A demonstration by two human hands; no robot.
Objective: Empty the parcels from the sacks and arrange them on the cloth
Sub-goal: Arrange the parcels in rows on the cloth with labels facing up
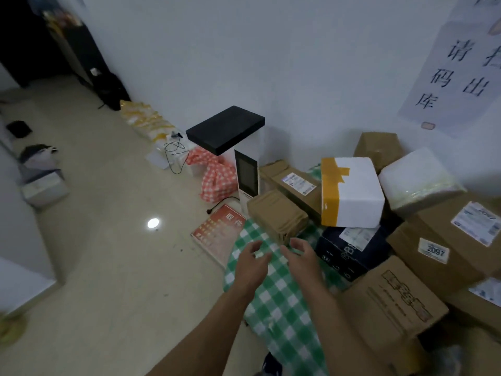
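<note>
Hands: left hand (250, 263) and right hand (302, 257) side by side, slightly apart, fingers loosely curved, holding nothing.
Cloth: green check cloth (282, 302) lies on the floor under both hands.
Parcel: brown parcel (276, 215) on the cloth at 12 o'clock, just beyond the fingertips; long axis roughly 10 to 4 o'clock.
Nearer hand: the right, slightly, by my judgement.
Pile: more parcels at 1 to 3 o'clock, foam box (352, 191) on top.

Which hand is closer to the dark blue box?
Right. The right hand is just left of the dark blue box; the left hand is farther left, above the green checked cloth.
</note>
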